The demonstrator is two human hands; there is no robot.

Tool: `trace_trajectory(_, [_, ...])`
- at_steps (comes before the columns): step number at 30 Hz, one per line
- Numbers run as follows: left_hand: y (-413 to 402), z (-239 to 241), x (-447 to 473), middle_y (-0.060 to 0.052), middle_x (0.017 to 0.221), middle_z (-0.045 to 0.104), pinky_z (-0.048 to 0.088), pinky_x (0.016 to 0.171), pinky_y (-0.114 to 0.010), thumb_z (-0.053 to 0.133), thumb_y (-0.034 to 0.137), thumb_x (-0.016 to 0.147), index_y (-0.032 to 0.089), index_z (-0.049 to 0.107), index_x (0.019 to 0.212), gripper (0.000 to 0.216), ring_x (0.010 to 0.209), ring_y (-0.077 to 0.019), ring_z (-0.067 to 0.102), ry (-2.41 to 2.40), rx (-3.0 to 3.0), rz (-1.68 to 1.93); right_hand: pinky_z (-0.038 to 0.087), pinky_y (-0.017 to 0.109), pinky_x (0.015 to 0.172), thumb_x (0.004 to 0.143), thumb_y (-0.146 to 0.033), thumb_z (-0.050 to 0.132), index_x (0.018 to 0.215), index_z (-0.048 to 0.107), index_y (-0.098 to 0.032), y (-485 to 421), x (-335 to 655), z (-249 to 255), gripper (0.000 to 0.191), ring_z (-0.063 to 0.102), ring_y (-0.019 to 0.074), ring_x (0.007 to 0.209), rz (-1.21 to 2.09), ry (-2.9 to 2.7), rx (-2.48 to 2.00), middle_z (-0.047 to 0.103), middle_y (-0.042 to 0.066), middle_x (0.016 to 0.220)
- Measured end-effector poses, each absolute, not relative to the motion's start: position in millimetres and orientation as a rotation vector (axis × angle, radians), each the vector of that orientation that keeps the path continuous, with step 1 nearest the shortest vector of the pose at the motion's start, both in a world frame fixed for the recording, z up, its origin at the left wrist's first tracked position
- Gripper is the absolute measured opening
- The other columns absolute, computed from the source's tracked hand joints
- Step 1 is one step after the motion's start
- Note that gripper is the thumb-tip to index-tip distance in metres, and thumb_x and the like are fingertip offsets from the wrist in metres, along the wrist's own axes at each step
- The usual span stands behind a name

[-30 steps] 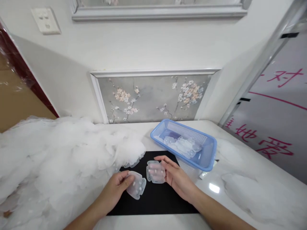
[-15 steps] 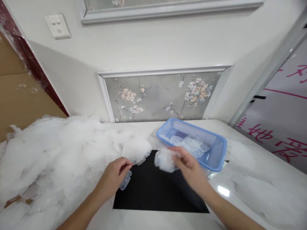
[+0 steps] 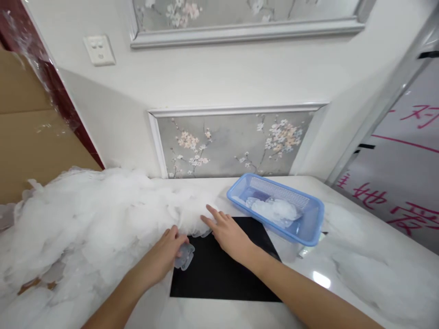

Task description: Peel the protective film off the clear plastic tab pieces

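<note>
At white pile's [image 3: 103, 205] edge now: right hand [image 3: 229, 232], earlier near basket [image 3: 313, 221].

A translucent piece [image 3: 185, 258] with a notched edge sits in the left hand [image 3: 165, 250]; cloudy white pieces [image 3: 103, 210] heap loosely on the tabletop [image 3: 363, 274].

Head-worn view; forward and down, near the table [image 3: 370, 269]
</note>
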State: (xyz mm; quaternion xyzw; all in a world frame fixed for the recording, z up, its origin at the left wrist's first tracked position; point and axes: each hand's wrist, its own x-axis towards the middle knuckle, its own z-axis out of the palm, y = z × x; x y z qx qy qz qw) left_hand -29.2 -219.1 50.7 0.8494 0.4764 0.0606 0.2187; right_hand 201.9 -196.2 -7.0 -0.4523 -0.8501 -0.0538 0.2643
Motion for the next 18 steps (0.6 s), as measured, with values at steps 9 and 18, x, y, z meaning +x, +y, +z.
trace_trajectory(9, [-226, 57, -6, -0.006, 0.101, 0.049, 0.037, 0.087, -0.041, 0.056, 0.017, 0.076, 0.019, 0.053, 0.076, 0.003, 0.099, -0.0252, 0.043, 1.422, 2.328, 0.382, 0.046, 0.035, 0.074, 0.091, -0.011, 0.053, 0.084, 0.065, -0.020, -206, 231, -22, 0.017, 0.060, 0.0212, 0.081, -0.232, -2.385, -0.999, 0.072, 0.006, 0.101])
trace_trajectory(18, [-236, 30, 16, -0.002, 0.086, 0.064, 0.042, 0.071, -0.029, 0.059, 0.035, 0.083, 0.019, 0.050, 0.103, 0.027, 0.080, -0.0172, 0.060, 1.168, 1.401, 0.508, 0.049, 0.042, 0.089, 0.088, -0.011, 0.047, 0.074, 0.058, -0.023, -243, 269, -37, 0.021, 0.065, 0.0227, 0.105, 0.671, -1.942, -1.059, 0.069, 0.007, 0.115])
